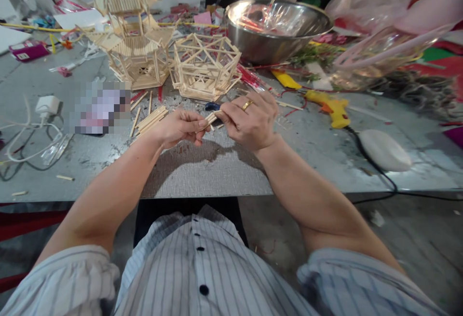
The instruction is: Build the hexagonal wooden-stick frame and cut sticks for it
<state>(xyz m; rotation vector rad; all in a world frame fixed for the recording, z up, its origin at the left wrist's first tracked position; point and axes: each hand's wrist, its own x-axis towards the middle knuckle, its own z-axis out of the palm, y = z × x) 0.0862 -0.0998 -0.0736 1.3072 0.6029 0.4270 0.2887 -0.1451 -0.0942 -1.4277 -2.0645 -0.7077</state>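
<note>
A few short wooden sticks (210, 122) are held above the tabletop (195, 176), inward from the middle of its near edge. One end is pinched between the thumb and fingers of the left hand (184, 128); the other is grasped by the right hand (249, 119), whose fingers are curled and on which a gold ring (248, 105) is worn. The exact number of sticks held cannot be told. A dark blue object (212, 106) is partly hidden behind the fingers.

Just beside the left hand, a pile of sticks (153, 119) is laid on the tabletop. Farther from the near edge, an open stick frame (206, 67) is set beside a roofed stick model (142, 46), with a steel bowl (249, 46) placed behind and to the right, toward the far edge.

Toward the right edge, a yellow glue gun (337, 111) is laid on its side, its black cord (385, 177) led past a white oval object (385, 149) to the near edge. Toward the left edge, a phone (101, 111) and a white plug (47, 105) are placed, and two loose sticks (65, 178) are scattered near the near left corner
</note>
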